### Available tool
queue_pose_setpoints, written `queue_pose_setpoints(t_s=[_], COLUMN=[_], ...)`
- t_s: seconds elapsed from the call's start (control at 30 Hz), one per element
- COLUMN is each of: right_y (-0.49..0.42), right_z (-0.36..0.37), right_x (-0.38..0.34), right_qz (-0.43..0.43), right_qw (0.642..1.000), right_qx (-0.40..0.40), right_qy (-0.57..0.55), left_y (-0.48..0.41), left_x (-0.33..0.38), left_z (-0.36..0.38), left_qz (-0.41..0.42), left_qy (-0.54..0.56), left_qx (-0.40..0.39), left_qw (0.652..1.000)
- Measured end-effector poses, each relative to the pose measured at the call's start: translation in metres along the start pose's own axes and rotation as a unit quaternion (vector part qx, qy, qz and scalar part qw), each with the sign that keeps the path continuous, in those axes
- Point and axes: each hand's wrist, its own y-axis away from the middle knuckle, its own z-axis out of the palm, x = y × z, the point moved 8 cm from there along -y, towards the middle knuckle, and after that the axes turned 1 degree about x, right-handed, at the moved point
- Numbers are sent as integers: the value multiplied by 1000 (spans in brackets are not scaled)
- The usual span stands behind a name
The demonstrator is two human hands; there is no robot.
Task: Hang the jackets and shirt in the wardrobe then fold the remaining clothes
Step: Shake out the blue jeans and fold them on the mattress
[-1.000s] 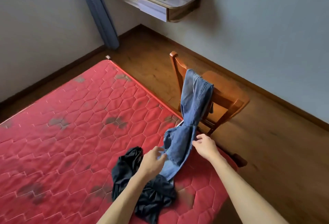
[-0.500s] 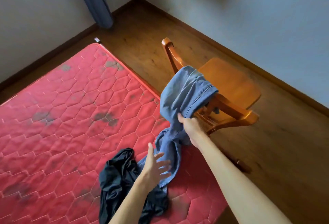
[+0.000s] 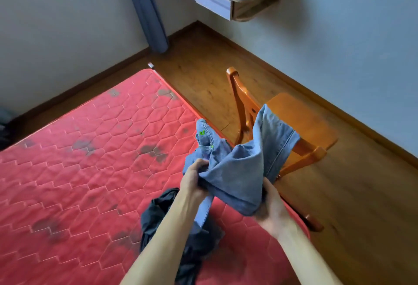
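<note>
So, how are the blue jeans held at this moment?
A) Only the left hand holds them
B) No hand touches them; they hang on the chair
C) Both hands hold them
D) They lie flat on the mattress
C: the left hand and the right hand each grip the bunched blue jeans, lifted over the edge of the red mattress.

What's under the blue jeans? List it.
A dark garment lies crumpled on the red mattress below the jeans. The hanging denim and the left forearm cover part of it, so its full extent cannot be seen.
</note>
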Motion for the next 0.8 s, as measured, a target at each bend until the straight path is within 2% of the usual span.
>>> queue_pose_setpoints(t_s=[0.13, 0.2, 0.27, 0.33, 0.37, 0.4, 0.47, 0.5, 0.53, 0.57, 0.63, 0.7, 0.73, 0.8], right_y=[16, 30, 54, 85, 106, 125, 165, 178, 192, 206, 208, 218, 223, 233], right_z=[-38, -44, -27, 8, 32, 59, 121, 152, 181, 204, 235, 253, 263, 284], right_x=[14, 3, -21, -44, -47, -47, -36, -23, -5, 17, 64, 119, 139, 176], right_qz=[-43, -76, -157, -278, -322, -371, -435, -466, -480, -466, -399, -310, -315, -307], right_qw=[984, 941, 883, 831, 818, 796, 762, 721, 684, 673, 710, 747, 748, 764], right_qx=[75, 127, 166, 193, 196, 188, 113, 70, 28, -25, -129, -182, -175, -219], right_qy=[159, 305, 410, 442, 435, 440, 465, 508, 548, 573, 566, 559, 557, 524], left_y=[49, 83, 115, 153, 173, 195, 234, 252, 271, 293, 329, 368, 385, 417], left_x=[42, 63, 85, 101, 107, 112, 118, 120, 121, 122, 122, 121, 120, 122], left_z=[-8, -18, -32, -47, -55, -64, -86, -100, -112, -125, -147, -179, -194, -228], left_qz=[88, 140, 213, 275, 296, 313, 331, 336, 343, 354, 367, 383, 392, 403], left_qy=[-20, -21, -24, -42, -49, -54, -67, -75, -83, -90, -100, -99, -93, -83], left_qx=[-59, -80, -93, -111, -124, -129, -141, -146, -155, -165, -184, -198, -208, -198], left_qw=[994, 987, 972, 954, 946, 939, 931, 927, 923, 916, 907, 897, 891, 890])
